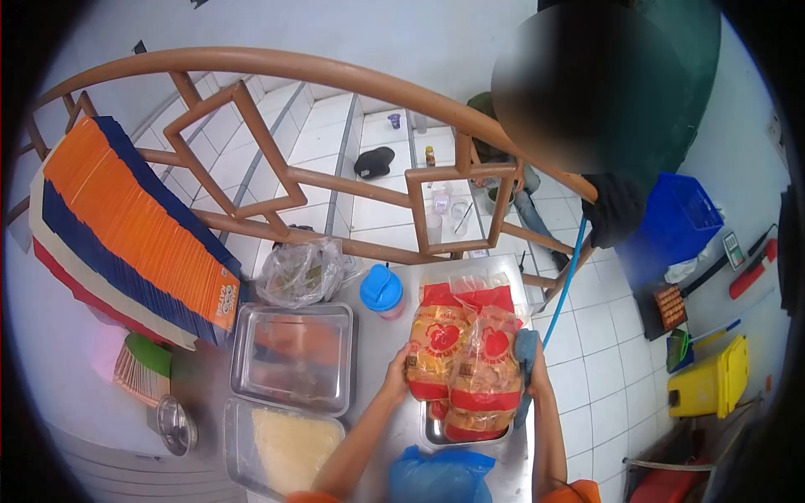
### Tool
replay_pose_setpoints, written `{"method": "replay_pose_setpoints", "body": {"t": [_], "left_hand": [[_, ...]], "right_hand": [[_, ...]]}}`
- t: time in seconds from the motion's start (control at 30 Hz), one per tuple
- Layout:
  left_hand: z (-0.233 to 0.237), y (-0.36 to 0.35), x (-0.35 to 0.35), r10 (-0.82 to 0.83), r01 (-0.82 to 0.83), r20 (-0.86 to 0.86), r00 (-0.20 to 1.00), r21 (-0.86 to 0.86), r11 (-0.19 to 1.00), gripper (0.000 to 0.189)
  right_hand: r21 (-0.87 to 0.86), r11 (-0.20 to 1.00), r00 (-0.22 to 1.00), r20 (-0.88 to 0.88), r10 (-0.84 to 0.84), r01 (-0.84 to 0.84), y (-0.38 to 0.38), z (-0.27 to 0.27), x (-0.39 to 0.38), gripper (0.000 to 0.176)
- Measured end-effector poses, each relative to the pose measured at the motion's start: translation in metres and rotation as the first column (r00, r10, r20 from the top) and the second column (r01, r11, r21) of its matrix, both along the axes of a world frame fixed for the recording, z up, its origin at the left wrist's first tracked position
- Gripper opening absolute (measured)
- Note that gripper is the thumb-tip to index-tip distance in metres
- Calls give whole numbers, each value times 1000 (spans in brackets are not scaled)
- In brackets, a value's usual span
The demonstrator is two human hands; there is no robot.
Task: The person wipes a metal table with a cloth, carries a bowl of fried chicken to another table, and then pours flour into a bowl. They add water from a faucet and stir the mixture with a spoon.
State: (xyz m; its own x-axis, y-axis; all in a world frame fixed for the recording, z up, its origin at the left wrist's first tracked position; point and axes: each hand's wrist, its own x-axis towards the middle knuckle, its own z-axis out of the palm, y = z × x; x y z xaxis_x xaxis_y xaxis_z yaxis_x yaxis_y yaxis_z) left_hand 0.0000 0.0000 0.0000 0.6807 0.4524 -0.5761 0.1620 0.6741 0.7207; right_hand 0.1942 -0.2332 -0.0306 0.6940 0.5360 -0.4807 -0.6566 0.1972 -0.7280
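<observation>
My left hand (pixel 396 374) grips the left side of a clear bag with red and yellow print (pixel 434 348). My right hand (pixel 533 375) presses a blue cloth (pixel 526 350) against the right side of a second such bag (pixel 488 369). Both bags stand upright over a steel tray (pixel 432 432) on the steel table (pixel 377 356), with more red packaging under them. A blue plastic bag (pixel 436 476) lies in front of me between my forearms.
Two covered steel trays (pixel 293 352) (pixel 281 444) lie to the left. A blue-lidded bottle (pixel 382 292) and a crumpled clear bag (pixel 303 272) sit behind. Orange and blue cartons (pixel 134 226) lean at the left. A wooden railing (pixel 277 180) and a person (pixel 587 168) stand beyond.
</observation>
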Motion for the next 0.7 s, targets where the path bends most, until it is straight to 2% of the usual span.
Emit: {"method": "replay_pose_setpoints", "body": {"t": [0.07, 0.1, 0.2, 0.27, 0.3, 0.37, 0.4, 0.43, 0.5, 0.57, 0.6, 0.63, 0.7], "left_hand": [[12, -2, -27, -26, 24, -40, 999, -40, 999, 61], [-15, -10, 24, -28, 29, 15, 1000, -83, 996, 61], [-22, -8, -7, 8, -11, -39, 999, -86, 996, 60], [-40, -7, -7, -13, 8, -50, 999, -97, 995, 61], [-38, -6, -13, -27, 22, -51, 998, -100, 995, 61], [-34, -7, -21, -71, 71, -2, 997, 30, 997, 64], [-30, -7, -26, -90, 89, 8, 996, 27, 996, 64], [-24, -6, -33, -95, 96, -5, 995, 76, 993, 60], [-10, -9, -52, -131, 130, -5, 991, 117, 985, 56], [-2, -20, -77, -128, 121, -11, 992, 428, 896, 59], [-57, -26, -85, -110, 6, 153, 982, 554, 833, 58], [-38, -40, -95, -175, 57, 165, 971, 547, 835, 58], [38, -77, -121, -368, 96, 177, 913, 783, 615, 56]], "right_hand": [[-61, 998, 999, 44, 26, -24, -1, 10, -25, 70], [-107, 994, 995, 96, 28, -18, -8, 6, 29, 70], [-129, 991, 997, 75, -25, 34, -7, 5, 3, 66], [-245, 949, 937, 331, -108, 196, -11, 7, 8, 56], [-248, 946, 936, 331, -120, 209, -15, 6, 2, 56], [-578, 734, 867, 497, -30, 357, -31, 9, -5, 48], [-535, 721, 838, 533, -116, 440, -41, 26, -13, 47], [-531, 711, 831, 541, -134, 460, -52, 37, -24, 47], [-190, 773, 739, 495, -457, 605, -83, 62, -51, 48], [-84, 792, 748, 402, -529, 605, -115, 108, -96, 50], [-59, 822, 758, 428, -492, 566, -128, 130, -126, 52], [-59, 781, 718, 440, -538, 622, -138, 154, -161, 52], [-134, 753, 715, 453, -531, 644, -146, 190, -241, 55]]}}
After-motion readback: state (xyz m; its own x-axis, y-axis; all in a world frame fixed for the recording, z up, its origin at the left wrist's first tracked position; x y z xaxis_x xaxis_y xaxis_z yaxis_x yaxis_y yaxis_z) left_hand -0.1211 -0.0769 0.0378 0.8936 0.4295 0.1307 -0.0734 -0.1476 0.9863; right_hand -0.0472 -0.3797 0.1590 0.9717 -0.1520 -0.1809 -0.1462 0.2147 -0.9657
